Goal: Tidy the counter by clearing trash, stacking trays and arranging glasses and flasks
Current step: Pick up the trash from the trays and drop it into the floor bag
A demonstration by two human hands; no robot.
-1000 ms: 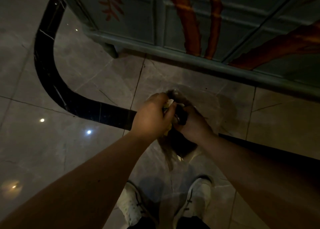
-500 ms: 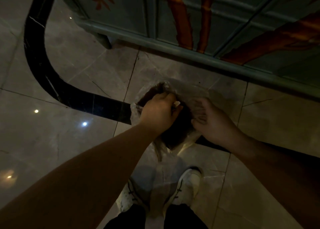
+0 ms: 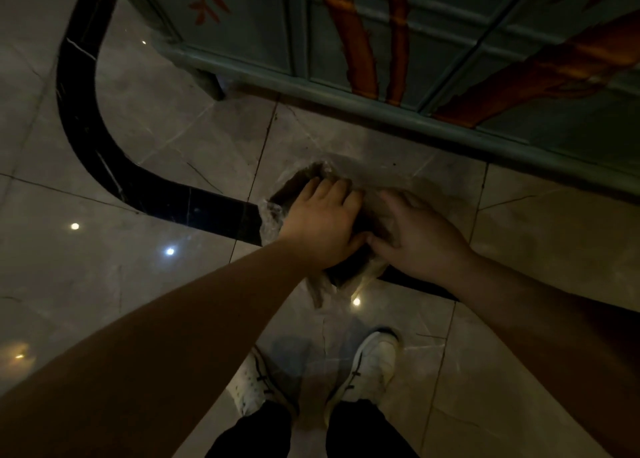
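A clear, crinkled plastic trash bag (image 3: 272,215) hangs in front of me above the floor, with something dark inside. My left hand (image 3: 322,222) reaches into its mouth, palm down. Its fingertips are hidden inside the bag, so I cannot tell whether it holds anything. My right hand (image 3: 419,236) grips the bag's right rim, thumb pinched against the plastic. The two hands touch at the thumbs. No trays, glasses or flasks are in view.
A teal cabinet (image 3: 381,111) painted with orange branches stands just ahead on short legs. The glossy grey tile floor has a curved black inlay strip (image 3: 86,139) to the left. My white shoes (image 3: 374,364) are directly below the bag.
My left hand, which held a small pale scrap a second ago, has pushed deeper into the bag. My right hand shifted right and back onto the rim. The bag's mouth has spread wider.
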